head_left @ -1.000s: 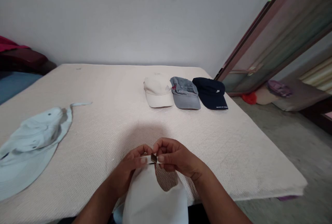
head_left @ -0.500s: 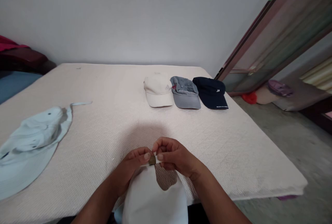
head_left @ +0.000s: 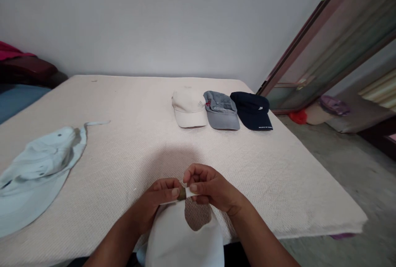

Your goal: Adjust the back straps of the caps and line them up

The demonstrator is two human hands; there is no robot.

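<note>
A white cap [head_left: 185, 234] is at the near edge of the table, its back opening facing up toward me. Across that opening runs its white strap [head_left: 192, 192] with a brass-coloured buckle [head_left: 182, 194]. My left hand [head_left: 161, 194] pinches the strap at the buckle's left side, thumb on top. With thumb and fingers closed, my right hand [head_left: 208, 186] grips the strap just right of the buckle. The cap's brim is hidden from view.
A pale blue cap [head_left: 40, 168] with a loose strap lies at the left. A cream cap [head_left: 189, 108], a grey cap [head_left: 221, 110] and a navy cap [head_left: 252, 110] sit in a row toward the back of the cloth-covered table [head_left: 123, 106]. Behind rises a wall.
My right hand has shifted slightly right along the strap, and a bit more white strap shows beside the buckle. The left hand has dipped slightly. The other caps stay put.
</note>
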